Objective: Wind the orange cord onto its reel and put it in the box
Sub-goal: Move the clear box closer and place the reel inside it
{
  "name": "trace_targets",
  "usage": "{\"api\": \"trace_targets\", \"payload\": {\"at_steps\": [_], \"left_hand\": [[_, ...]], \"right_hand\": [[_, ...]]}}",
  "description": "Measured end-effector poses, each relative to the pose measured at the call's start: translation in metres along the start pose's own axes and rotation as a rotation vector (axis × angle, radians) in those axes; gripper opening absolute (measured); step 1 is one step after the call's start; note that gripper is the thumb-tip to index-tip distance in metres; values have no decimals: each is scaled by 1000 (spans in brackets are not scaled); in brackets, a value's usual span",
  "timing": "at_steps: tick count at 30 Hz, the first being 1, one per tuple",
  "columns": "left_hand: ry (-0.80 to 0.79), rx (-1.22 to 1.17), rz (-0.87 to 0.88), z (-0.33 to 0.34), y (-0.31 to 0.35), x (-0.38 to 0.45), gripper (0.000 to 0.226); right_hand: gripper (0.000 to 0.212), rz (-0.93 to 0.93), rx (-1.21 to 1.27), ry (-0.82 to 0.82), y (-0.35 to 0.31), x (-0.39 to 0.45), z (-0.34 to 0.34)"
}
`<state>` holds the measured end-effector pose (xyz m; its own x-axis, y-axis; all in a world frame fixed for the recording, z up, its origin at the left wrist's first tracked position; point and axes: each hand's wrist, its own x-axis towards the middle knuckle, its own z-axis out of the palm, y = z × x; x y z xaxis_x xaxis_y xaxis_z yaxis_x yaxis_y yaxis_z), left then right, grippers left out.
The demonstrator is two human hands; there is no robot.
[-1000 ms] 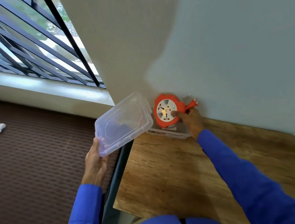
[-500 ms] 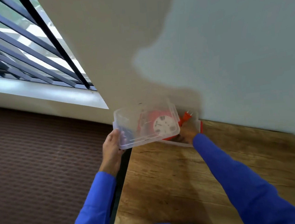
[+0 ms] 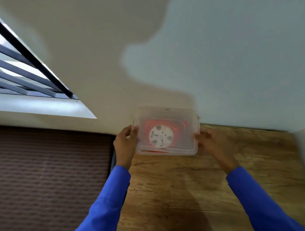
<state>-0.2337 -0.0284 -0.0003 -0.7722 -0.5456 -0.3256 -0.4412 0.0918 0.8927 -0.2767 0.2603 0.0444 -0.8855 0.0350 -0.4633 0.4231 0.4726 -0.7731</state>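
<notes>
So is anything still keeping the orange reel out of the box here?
Nothing visible: the orange reel already lies inside the clear box, seen through the lid, with the left hand and right hand at its sides.

Between our left hand [image 3: 125,145] and our right hand [image 3: 208,141], which grip its two ends, we see the box [image 3: 184,150] on the table [image 3: 200,185] against the wall [image 3: 216,54], the reel [image 3: 160,134] inside it under the lid [image 3: 183,120], the window [image 3: 15,75] far left.
</notes>
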Motion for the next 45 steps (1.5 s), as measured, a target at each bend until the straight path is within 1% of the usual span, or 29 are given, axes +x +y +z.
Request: {"api": "trace_targets", "payload": {"at_steps": [1, 2, 5, 6, 8, 11, 15, 19, 22, 25, 27, 28, 30, 32, 34, 36, 37, 38, 40, 41, 42, 43, 44, 45], "left_hand": [[36, 56, 40, 3, 0, -1, 30], [69, 109, 77, 5, 2, -2, 29], [117, 187, 128, 6, 4, -5, 28], [117, 195, 132, 7, 4, -6, 27], [122, 214, 142, 8, 2, -6, 22], [122, 262, 152, 6, -1, -5, 12], [105, 312, 184, 3, -6, -1, 22], [60, 293, 137, -3, -17, -5, 31], [28, 222, 97, -3, -22, -8, 31], [15, 135, 39, -1, -23, -6, 31], [4, 117, 15, -2, -26, -4, 32], [1, 118, 18, -3, -27, -3, 32], [2, 107, 34, -5, -29, 0, 32], [50, 111, 73, -2, -31, 4, 30], [117, 119, 101, 5, -32, 8, 26], [113, 39, 48, 10, -31, 11, 27], [65, -43, -27, 13, -32, 12, 32], [-9, -148, -144, 14, -33, 14, 40], [-192, -374, -421, 7, -29, 20, 52], [-281, -466, -528, 1, -25, 22, 52], [-328, -518, -599, -4, -22, 24, 50], [-327, -532, -621, -8, -20, 26, 45], [-291, -519, -590, -10, -19, 28, 39], [-241, -453, -498, -10, -19, 29, 30]], "right_hand": [[28, -46, -114, 70, 4, 1, 4], [28, -75, -161, 122, 6, 3, 10], [19, -137, -210, 231, 1, 9, 22], [21, -140, -225, 251, 1, 12, 25], [29, -129, -291, 263, 2, 14, 29], [35, -110, -402, 291, 0, 15, 32], [35, -103, -456, 235, -2, 17, 27], [28, -95, -396, 182, 7, 20, 17], [21, -124, -309, 172, 14, 14, 13], [16, -86, -197, 161, 16, 11, 11], [9, -26, -139, 128, 17, 13, 9], [10, 6, -106, 119, 18, 14, 8], [19, 45, -20, 109, 22, 17, 5], [27, 73, 102, 73, 24, 22, 5], [32, 136, 195, 0, 25, 31, 7], [33, 219, 289, -83, 27, 42, 12], [32, 253, 361, -129, 30, 47, 13], [35, 285, 430, -164, 30, 50, 13], [52, 340, 529, -211, 31, 54, 7], [53, 348, 552, -238, 30, 56, 4], [46, 335, 538, -264, 27, 57, 2], [36, 312, 480, -268, 23, 57, 1], [26, 279, 383, -237, 18, 57, 1], [20, 236, 257, -171, 14, 56, 3]]}}
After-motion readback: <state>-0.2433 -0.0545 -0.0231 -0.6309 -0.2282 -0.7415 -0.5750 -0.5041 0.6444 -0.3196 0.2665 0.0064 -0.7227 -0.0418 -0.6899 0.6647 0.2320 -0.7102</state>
